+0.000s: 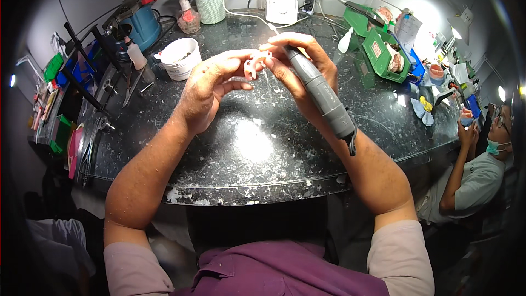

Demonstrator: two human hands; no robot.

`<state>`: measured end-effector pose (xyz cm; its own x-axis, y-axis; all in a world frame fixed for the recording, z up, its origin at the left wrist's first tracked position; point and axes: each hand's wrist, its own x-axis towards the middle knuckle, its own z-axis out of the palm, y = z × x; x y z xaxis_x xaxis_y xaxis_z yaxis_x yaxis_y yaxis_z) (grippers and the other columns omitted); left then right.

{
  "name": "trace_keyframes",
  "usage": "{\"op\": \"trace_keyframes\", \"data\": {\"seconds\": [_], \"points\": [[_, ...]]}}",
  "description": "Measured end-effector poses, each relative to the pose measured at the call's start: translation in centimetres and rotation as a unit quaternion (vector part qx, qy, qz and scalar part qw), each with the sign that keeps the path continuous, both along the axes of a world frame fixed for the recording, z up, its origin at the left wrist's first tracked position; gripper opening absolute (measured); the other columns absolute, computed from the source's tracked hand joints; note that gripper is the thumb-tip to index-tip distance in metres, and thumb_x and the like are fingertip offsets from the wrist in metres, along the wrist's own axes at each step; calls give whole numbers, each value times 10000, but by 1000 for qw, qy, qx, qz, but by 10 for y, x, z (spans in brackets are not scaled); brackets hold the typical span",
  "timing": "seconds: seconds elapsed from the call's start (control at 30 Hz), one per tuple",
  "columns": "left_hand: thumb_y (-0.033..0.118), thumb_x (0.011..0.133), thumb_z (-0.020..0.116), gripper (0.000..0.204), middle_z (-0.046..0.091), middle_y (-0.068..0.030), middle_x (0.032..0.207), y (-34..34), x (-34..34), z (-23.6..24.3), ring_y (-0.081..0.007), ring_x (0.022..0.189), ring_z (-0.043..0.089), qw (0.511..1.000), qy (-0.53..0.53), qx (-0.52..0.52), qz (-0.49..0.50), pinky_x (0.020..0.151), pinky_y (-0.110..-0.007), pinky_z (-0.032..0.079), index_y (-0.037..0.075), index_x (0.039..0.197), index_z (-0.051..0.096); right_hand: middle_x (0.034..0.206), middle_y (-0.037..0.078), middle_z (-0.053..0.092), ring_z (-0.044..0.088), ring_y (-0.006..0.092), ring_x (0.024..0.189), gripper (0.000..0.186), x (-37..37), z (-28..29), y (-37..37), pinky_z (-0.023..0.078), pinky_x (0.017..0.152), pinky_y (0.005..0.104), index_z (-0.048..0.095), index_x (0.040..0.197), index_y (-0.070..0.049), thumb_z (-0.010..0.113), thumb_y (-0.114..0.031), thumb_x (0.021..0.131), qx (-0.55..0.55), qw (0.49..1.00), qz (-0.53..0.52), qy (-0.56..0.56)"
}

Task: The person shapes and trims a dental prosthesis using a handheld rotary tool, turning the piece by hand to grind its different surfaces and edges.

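Note:
A small pink denture piece (254,68) is pinched between the thumb and fingers of my left hand (207,85), above the dusty black bench. My right hand (307,60) is closed around a dark grey rotary handpiece (324,97), which slants with its cable end toward me. The handpiece's tip lies behind my right fingers, so whether it meets the pink piece cannot be seen. My right thumb reaches close to the denture piece and appears to touch it.
A white tub (182,59) stands left of my hands, with a mint pen cup (211,9) and a pink-filled bottle (188,17) behind. Green boxes (378,49) with dental models sit at right. A seated co-worker (474,175) holds another model at far right.

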<state>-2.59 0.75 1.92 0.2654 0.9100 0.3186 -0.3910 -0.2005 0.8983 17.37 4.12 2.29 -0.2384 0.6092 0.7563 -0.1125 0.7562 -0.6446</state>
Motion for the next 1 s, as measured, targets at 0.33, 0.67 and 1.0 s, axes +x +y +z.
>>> {"op": "trace_keyframes", "data": {"seconds": [0.33, 0.67, 1.0], "points": [[167, 929, 678, 264, 716, -101, 988, 3, 5, -9, -177, 923, 698, 999, 22, -32, 8, 902, -330, 553, 6, 1136, 650, 1066, 71, 690, 678, 139, 989, 290, -1, -5, 5, 549, 878, 269, 634, 1162, -64, 679, 19, 888, -9, 999, 29, -23], [157, 944, 636, 272, 683, -127, 1056, 4, 3, -11, -210, 985, 687, 998, -62, 10, 10, 964, -362, 531, 15, 1166, 570, 1005, 131, 683, 673, 158, 918, 302, 1, -3, 7, 563, 815, 283, 569, 1197, -7, 670, -11, 913, -161, 974, 150, 52], [169, 959, 622, 203, 692, -153, 1062, 3, 5, -11, -249, 1038, 684, 996, -73, 1, 55, 1006, -409, 510, 38, 1107, 575, 952, 78, 682, 623, 125, 837, 272, 5, 3, 6, 515, 769, 268, 668, 1155, -41, 684, -90, 887, 11, 997, -73, 4]]}}
